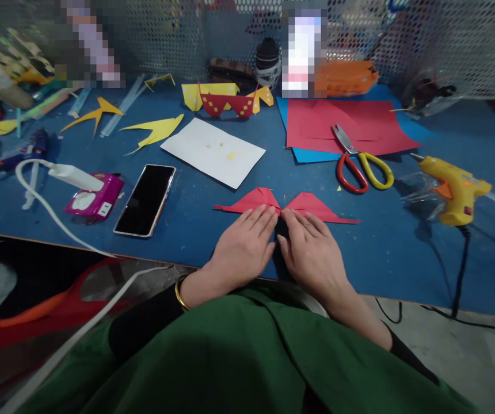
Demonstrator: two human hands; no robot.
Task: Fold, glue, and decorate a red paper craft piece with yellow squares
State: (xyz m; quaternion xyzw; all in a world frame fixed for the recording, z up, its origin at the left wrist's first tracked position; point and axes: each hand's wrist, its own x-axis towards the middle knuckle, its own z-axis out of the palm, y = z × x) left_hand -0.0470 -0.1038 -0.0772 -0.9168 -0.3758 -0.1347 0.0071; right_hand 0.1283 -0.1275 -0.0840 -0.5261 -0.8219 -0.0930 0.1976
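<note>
A red paper cutout [312,206], shaped like a pair of glasses with two peaks and thin side arms, lies on the blue table near its front edge. My left hand [244,244] rests flat on its left half, fingers stretched out. On the right half lies my right hand [312,250], also flat with the fingers extended. Both hands cover the lower middle of the paper, and the fingertips nearly meet at its centre. Scissors [351,158] with one red and one yellow handle lie beyond my right hand, partly on red paper sheets [316,123].
To the right stands a yellow glue gun [454,190] with a black cord. A phone [146,201] and a purple power socket [96,195] lie left. A white card [213,152], yellow cutouts [156,132] and decorated paper glasses [228,103] sit farther back, before a perforated metal panel [156,34].
</note>
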